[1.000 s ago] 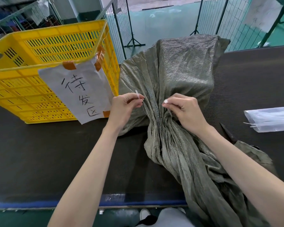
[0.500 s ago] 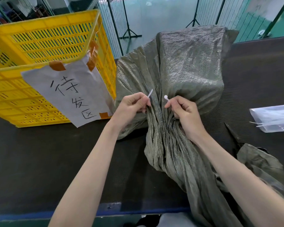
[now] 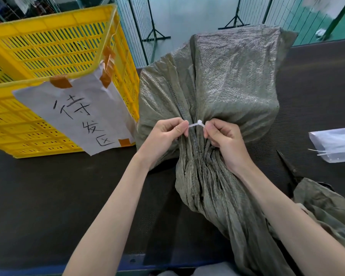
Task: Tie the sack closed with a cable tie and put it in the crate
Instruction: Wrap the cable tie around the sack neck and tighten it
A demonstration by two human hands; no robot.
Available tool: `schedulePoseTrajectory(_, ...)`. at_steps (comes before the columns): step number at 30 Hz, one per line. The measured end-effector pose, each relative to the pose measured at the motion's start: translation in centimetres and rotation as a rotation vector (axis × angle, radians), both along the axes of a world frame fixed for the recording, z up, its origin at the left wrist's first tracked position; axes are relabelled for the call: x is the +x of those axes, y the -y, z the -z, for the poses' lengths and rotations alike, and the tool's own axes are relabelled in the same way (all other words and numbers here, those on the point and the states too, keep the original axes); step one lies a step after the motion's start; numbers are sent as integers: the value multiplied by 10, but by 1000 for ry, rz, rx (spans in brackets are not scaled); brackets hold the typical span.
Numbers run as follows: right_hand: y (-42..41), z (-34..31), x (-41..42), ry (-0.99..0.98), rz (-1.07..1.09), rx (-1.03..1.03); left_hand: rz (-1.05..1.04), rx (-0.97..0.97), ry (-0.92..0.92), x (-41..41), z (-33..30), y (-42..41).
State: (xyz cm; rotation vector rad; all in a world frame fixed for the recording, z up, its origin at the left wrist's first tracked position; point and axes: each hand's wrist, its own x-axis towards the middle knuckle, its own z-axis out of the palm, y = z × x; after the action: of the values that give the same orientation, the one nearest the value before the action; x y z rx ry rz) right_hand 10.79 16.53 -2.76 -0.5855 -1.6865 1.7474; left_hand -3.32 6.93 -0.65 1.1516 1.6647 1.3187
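Head view: olive woven sack (image 3: 233, 80) lying on a dark mat (image 3: 68, 196), bulky body away from the camera, neck gathered into tight pleats near the middle of the frame and loose mouth trailing toward the lower right. White tie (image 3: 196, 124) stretched across the top of the gathered neck, its square head sitting between the two hands. Left hand (image 3: 165, 136) pinching the strip end of the tie between thumb and forefinger, other fingers curled in. Right hand (image 3: 222, 136) clenched on the tie just beside the head, knuckles pressed into the pleats, fingers also bunching the cloth. Both forearms reaching in from the bottom edge.

Yellow slotted crate (image 3: 48, 46) standing on the mat to the left of the sack, its near corner just beside the sack's body. White paper sign (image 3: 78, 116) with black handwritten characters taped to the crate's rim with brown tape, hanging down its front. Clear bag (image 3: 335, 144) at the right edge of the mat, well apart from the sack, thin white strips poking from its open end. Dark blades of scissors (image 3: 288, 166) lying between that bag and the right forearm, handles hidden under a fold of the sack.
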Motion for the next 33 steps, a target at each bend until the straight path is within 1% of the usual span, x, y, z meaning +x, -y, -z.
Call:
schedulePoseTrajectory(4,-1,0,-1,-10,12,-24,-9,12,5,-2,1,0)
schedulePoseTrajectory(9,0,-2,-1,18,6,84,-10,6,19,-2,1,-1)
schedulePoseTrajectory(15,-1,-3,-3,111,56,230,8,7,18,-1,-1,-4)
schedulePoseTrajectory(21,-5,-2,-6,265,90,332,-10,21,-53,0,-3,-10)
schedulePoseTrajectory(25,-5,-7,-5,299,140,338,-102,137,16,3,2,-10)
schedulePoseTrajectory(28,-2,-8,-3,292,188,310,-121,188,41,5,4,-7)
schedulePoseTrajectory(33,-2,-10,1,323,183,277,-149,179,-71,7,4,-8)
